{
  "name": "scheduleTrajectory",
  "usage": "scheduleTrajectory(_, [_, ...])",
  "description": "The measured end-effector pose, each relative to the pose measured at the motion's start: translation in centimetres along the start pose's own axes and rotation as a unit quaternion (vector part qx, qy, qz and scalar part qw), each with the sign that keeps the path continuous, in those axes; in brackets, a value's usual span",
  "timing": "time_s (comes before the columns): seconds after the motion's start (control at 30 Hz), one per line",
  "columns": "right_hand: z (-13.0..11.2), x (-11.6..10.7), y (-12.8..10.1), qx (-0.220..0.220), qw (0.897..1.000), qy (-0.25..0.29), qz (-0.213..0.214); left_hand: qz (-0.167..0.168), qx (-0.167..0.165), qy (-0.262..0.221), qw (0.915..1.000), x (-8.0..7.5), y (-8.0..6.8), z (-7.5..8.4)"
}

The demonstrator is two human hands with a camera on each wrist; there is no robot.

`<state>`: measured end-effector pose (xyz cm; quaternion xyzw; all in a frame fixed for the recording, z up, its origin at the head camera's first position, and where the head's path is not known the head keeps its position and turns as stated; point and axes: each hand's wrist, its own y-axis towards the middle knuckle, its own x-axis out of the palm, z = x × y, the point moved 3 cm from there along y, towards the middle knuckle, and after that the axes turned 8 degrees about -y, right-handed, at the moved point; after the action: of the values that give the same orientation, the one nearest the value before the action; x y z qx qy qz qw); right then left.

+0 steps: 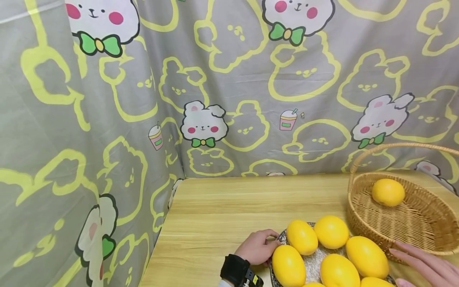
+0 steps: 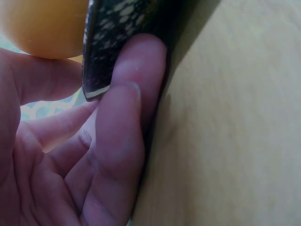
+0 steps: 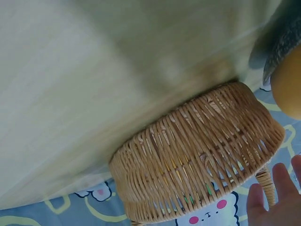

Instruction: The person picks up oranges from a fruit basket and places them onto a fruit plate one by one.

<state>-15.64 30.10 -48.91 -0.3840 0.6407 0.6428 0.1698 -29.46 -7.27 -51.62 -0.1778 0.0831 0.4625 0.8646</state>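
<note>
My left hand [image 1: 256, 247] grips the plate [image 1: 312, 264] rim, right hand [image 1: 426, 266] flat open beside the basket [image 1: 423, 235]; plate likely heavy with smooth lemons [image 1: 302, 236], prone to rolling.

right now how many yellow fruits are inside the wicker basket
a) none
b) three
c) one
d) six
c: in the head view a single yellow fruit lies inside the wicker basket, while the other yellow fruits sit on the speckled plate beside it, where the left hand holds the plate's rim.
</note>
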Motion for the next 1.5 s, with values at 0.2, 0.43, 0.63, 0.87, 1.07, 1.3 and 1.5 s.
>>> scheduleTrajectory(0.2, [1.0,0.8,-0.4,0.029,0.999,-0.010,-0.017,0.000,-0.001,-0.004,1.0000,0.0,0.0,0.0])
scheduleTrajectory(0.43, [1.5,1.6,-0.9,0.070,0.997,-0.012,-0.025,0.004,0.001,0.004,1.0000,-0.1,0.0,0.1])
scheduleTrajectory(0.63, [1.9,2.2,-0.7,0.097,0.992,-0.052,-0.070,0.004,0.000,0.005,1.0000,-0.1,0.0,0.2])
scheduleTrajectory(0.87, [2.2,2.3,1.1,0.120,0.974,-0.100,-0.167,0.004,0.000,0.002,1.0000,-0.2,-0.2,0.3])
scheduleTrajectory(1.07, [2.5,2.4,2.6,0.086,0.964,-0.089,-0.236,0.005,0.002,0.003,1.0000,-0.2,-0.2,0.3])
scheduleTrajectory(1.3, [3.1,2.6,3.6,0.096,0.951,-0.039,-0.292,0.005,-0.005,0.010,0.9999,-0.2,0.0,0.2])
scheduleTrajectory(1.5, [3.7,3.1,5.2,0.141,0.911,-0.038,-0.387,0.004,-0.008,0.007,0.9999,-0.1,0.0,0.3])
